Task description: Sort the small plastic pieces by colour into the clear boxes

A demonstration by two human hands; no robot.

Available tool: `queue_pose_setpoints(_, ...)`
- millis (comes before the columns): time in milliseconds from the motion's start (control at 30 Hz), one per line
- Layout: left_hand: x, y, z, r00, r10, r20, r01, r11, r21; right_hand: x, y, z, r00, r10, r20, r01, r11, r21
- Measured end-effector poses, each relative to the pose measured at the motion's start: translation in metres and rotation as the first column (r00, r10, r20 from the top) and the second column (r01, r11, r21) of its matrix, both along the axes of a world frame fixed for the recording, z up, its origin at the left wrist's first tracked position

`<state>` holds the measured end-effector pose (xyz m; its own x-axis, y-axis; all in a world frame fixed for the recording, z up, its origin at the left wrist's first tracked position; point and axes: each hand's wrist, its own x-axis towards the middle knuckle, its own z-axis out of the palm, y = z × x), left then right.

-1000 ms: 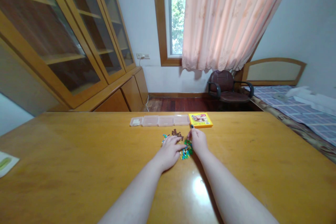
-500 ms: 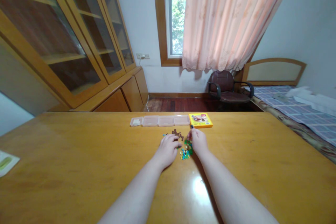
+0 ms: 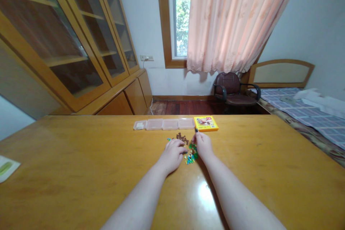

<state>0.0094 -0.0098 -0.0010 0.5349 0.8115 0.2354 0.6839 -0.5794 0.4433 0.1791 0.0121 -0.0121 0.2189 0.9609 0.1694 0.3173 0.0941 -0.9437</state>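
Note:
Small colourful toy bricks (image 3: pixel 191 158) lie in a loose pile on the wooden table, mostly green, blue, yellow and white. Just beyond them is a cluster of brown bricks (image 3: pixel 182 138), with a few blue and green ones (image 3: pixel 169 139) to its left. My left hand (image 3: pixel 174 152) rests at the pile's left side, fingers loosely bent and apart over the edge bricks; its palm side is hidden. At the right side, my right hand (image 3: pixel 203 144) is closed in a pinch, and a small dark brick (image 3: pixel 196 130) sticks up from its fingertips.
Near the far edge stand clear plastic trays (image 3: pixel 170 124) in a row, the leftmost holding pale pieces (image 3: pixel 140 125). A yellow box (image 3: pixel 206 123) adjoins them on the right. A white packet (image 3: pixel 8 167) lies at the table's left edge. Beyond is an armchair (image 3: pixel 231 88).
My left hand has shifted slightly, its fingertips a little further right, and more of the blue and green bricks beyond it show. My right hand stays nearly still with the dark brick.

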Motion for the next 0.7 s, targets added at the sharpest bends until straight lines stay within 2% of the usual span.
queue_pose_setpoints(367, 0.0008, -0.0027, 0.0064, 0.998, -0.052, 0.033, 0.052, 0.999, -0.002, 0.0004, 0.001, -0.0002, 1.0, 0.006, 0.021, -0.006, 1.0, 0.0)
queue_pose_setpoints(533, 0.0006, -0.0039, 0.0077, 0.99, -0.139, 0.018, 0.139, 0.99, -0.009, 0.0006, 0.0027, -0.0021, 0.999, 0.008, 0.033, -0.008, 1.0, 0.002)
queue_pose_setpoints(700, -0.0004, -0.0009, 0.0005, 0.999, -0.049, -0.012, 0.049, 0.999, -0.005, 0.0002, 0.0028, -0.0034, 1.0, 0.006, 0.012, -0.006, 1.0, 0.004)
